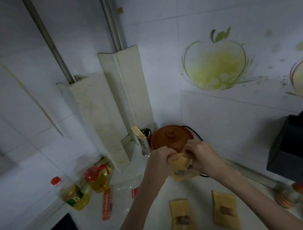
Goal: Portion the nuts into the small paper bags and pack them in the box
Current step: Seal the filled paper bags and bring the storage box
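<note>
at frame centre, the left hand (159,159) and right hand (201,154) both pinch a small paper bag (179,163), probably sealing it; pressing evenly along the top should close it.

Matt kraft-paper bag (179,163) with a clear glossy window, pinched between left hand (159,160) and right hand (203,157). Two more matt paper bags (182,216) with see-through windows on a smooth, pale, faintly shiny countertop (151,210). Unglazed-looking matt terracotta pot (171,138). Shiny metal holder (146,143) with bare wooden sticks. Glossy clear plastic oil bottles (96,178), red plastic caps. Glossy wall tiles (216,112); brushed metal pipes (46,39).
</note>
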`<state>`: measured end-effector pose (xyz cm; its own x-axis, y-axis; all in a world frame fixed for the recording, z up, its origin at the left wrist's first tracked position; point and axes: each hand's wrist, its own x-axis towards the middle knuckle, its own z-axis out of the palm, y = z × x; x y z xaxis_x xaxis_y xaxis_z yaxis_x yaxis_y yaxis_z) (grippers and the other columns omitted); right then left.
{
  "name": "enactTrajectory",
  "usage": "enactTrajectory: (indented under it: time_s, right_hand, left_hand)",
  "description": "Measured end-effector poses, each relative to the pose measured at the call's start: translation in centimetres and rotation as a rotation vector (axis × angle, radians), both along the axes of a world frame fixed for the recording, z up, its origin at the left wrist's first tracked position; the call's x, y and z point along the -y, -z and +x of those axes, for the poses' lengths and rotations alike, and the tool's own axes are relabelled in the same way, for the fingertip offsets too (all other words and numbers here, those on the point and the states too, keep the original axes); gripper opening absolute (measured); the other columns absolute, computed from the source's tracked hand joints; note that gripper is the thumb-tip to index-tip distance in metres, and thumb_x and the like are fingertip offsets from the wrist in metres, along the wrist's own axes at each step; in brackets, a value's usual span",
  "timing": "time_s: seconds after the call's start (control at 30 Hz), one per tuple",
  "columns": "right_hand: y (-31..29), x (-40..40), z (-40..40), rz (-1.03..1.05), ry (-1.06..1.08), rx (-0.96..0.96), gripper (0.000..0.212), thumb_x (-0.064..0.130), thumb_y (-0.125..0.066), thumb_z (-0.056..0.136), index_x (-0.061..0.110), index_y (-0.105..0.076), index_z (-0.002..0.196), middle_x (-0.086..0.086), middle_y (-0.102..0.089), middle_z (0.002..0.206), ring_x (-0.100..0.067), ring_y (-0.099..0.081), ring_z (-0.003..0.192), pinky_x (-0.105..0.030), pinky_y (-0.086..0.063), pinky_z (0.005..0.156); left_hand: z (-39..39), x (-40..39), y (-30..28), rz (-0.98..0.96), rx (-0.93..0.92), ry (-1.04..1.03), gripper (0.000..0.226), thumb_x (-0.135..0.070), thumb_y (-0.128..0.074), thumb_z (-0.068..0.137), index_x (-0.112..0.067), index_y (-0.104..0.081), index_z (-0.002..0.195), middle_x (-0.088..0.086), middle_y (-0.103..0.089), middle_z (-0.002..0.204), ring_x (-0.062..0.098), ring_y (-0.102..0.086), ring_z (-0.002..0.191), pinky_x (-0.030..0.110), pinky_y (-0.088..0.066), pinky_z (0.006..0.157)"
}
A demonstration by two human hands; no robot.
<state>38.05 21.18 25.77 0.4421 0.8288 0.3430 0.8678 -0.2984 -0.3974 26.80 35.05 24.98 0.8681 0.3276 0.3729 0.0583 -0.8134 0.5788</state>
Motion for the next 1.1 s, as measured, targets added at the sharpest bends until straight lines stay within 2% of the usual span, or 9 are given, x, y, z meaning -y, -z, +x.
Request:
enactTrajectory:
  time_s: [0.3, 0.4, 0.57, 0.73, 0.83, 0.9, 1.0, 1.1]
  right_hand:
    - [0.4, -0.2, 0.1, 0.044, -0.043, -0.003, 0.009, 0.015, -0.055, 0.060, 0.020, -0.056, 0.068, 0.016, -0.039, 0.069, -0.011, -0.049, 0.064, -0.024, -0.031, 0.053]
    - [0.6, -0.2, 0.1, 0.040, -0.029, 0.008, 0.016, 0.005, -0.057, 0.061, 0.019, -0.057, 0.069, 0.015, -0.041, 0.070, -0.009, -0.048, 0.065, -0.023, -0.031, 0.054]
    - [0.8, -0.3, -0.1, 0.045, -0.030, 0.016, 0.017, 0.002, -0.060, 0.062, 0.018, -0.057, 0.068, 0.014, -0.042, 0.069, -0.003, -0.037, 0.064, -0.021, -0.029, 0.054]
    - [1.2, -0.3, 0.0, 0.030, -0.037, 0.010, 0.014, 0.004, -0.059, 0.063, 0.017, -0.056, 0.068, 0.014, -0.043, 0.069, -0.003, -0.039, 0.064, -0.024, -0.035, 0.052]
    - [1.3, -0.3, -0.1, 0.006, -0.030, 0.023, 0.015, 0.005, -0.059, 0.064, 0.018, -0.054, 0.066, 0.015, -0.042, 0.069, -0.003, -0.037, 0.062, -0.012, -0.022, 0.050]
    - [1.2, -0.4, -0.3, 0.000, -0.042, 0.007, 0.017, 0.004, -0.055, 0.059, 0.019, -0.050, 0.064, 0.014, -0.040, 0.067, -0.004, -0.035, 0.060, -0.012, -0.018, 0.047]
    - [1.3, -0.4, -0.7, -0.011, -0.037, -0.023, 0.026, -0.001, -0.053, 0.054, 0.021, -0.045, 0.063, 0.014, -0.040, 0.066, -0.006, -0.038, 0.059, -0.014, -0.020, 0.046]
    - [1.4, -0.3, -1.0, -0.007, -0.004, -0.038, 0.024, 0.000, -0.054, 0.057, 0.022, -0.047, 0.063, 0.015, -0.040, 0.066, -0.004, -0.039, 0.061, -0.015, -0.022, 0.047]
  left_hand:
    - [-0.2, 0.5, 0.0, 0.056, 0.011, -0.048, 0.008, -0.010, -0.066, 0.086, -0.010, -0.074, 0.087, 0.004, -0.068, 0.083, 0.016, -0.061, 0.077, 0.031, -0.047, 0.069]
    - [-0.3, 0.5, -0.2, 0.057, 0.006, -0.053, 0.008, -0.010, -0.065, 0.086, -0.011, -0.073, 0.085, 0.003, -0.067, 0.083, 0.014, -0.059, 0.076, 0.027, -0.045, 0.068]
    - [-0.5, 0.6, -0.2, 0.055, 0.008, -0.051, 0.007, -0.009, -0.066, 0.085, -0.011, -0.072, 0.083, 0.002, -0.066, 0.082, 0.008, -0.054, 0.075, 0.019, -0.039, 0.067]
    - [-0.6, 0.7, 0.3, 0.031, -0.004, -0.044, 0.007, -0.007, -0.067, 0.085, -0.012, -0.071, 0.082, -0.001, -0.065, 0.080, 0.009, -0.057, 0.073, 0.028, -0.047, 0.065]
    - [-0.5, 0.7, 0.7, 0.018, -0.013, -0.049, 0.008, -0.006, -0.068, 0.083, -0.012, -0.070, 0.079, -0.001, -0.065, 0.078, 0.010, -0.057, 0.072, 0.032, -0.048, 0.066]
    - [-0.5, 0.7, 0.9, 0.014, -0.017, -0.038, 0.008, -0.006, -0.069, 0.082, -0.012, -0.069, 0.077, -0.001, -0.064, 0.076, 0.011, -0.057, 0.071, 0.033, -0.048, 0.065]
    - [-0.6, 0.5, 1.0, 0.044, -0.038, -0.020, 0.009, -0.007, -0.070, 0.082, -0.012, -0.066, 0.076, -0.004, -0.061, 0.074, 0.011, -0.056, 0.070, 0.032, -0.048, 0.064]
    - [-0.7, 0.2, 1.1, 0.085, -0.053, -0.018, 0.007, -0.011, -0.068, 0.085, -0.014, -0.067, 0.079, -0.009, -0.058, 0.076, 0.008, -0.053, 0.072, 0.026, -0.045, 0.065]
